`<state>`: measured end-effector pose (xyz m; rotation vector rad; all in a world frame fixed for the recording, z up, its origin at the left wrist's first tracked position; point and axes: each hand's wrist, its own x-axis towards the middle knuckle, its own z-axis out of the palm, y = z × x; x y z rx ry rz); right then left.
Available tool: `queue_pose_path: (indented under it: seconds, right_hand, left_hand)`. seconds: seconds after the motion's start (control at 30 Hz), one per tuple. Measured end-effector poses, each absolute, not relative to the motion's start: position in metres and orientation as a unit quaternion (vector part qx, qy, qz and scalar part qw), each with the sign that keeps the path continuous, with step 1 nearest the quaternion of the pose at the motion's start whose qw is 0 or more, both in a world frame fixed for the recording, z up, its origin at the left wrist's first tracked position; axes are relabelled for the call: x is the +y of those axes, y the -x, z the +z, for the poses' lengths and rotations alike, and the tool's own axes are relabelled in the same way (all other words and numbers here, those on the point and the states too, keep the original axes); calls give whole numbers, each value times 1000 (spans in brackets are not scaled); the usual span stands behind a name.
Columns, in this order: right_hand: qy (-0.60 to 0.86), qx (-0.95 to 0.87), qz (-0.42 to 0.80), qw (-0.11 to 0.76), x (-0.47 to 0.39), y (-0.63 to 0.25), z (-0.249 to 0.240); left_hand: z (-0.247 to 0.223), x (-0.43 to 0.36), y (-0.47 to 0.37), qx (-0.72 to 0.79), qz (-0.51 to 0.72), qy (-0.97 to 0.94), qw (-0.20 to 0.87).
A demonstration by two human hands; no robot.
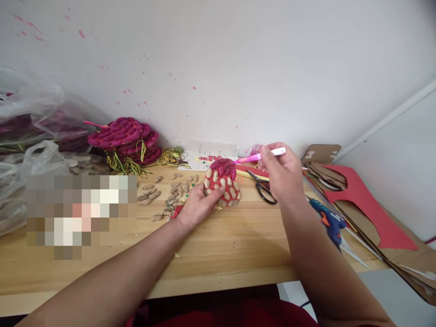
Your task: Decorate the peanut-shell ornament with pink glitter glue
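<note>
My left hand [200, 203] grips the lower left of a red disc [225, 188] with peanuts in their shells stuck on it, thumb across its front. The peanuts along the disc's upper part are coloured magenta; those lower down are bare tan. In my right hand [282, 175] is a paintbrush [254, 157] with a white handle end and a pink-stained shaft. Its tip meets the magenta peanuts near the disc's top edge. Loose peanuts [177, 188] lie on the table left of the disc.
Stacked magenta peanut discs [124, 134] with yellow-green strings stand at the back left, near plastic bags [41, 113]. Black-handled scissors [265, 193] lie behind my right wrist. A blue glue gun [329, 220], red sheet [371, 204] and cardboard [322, 153] lie right. A pink-stained cup [256, 149] stands behind.
</note>
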<state>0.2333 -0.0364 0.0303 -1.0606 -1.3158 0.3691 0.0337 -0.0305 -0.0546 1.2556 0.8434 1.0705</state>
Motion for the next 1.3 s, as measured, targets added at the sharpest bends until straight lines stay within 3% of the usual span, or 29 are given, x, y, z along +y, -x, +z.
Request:
queue_pose_path:
  seconds: [0.33,0.8,1.3]
  right_hand:
    - [473,-641,110,594,-65,-206,8]
    - [458,-690,51,558,-70,-204,8]
    - [424,-757,-12,497,-77,-200,17]
  left_hand:
    - [-52,-37,-36,355,445,-542,618]
    - [-53,-38,-35,387,448,-593,545]
    - [-46,-38,-34,378,439,-608,543]
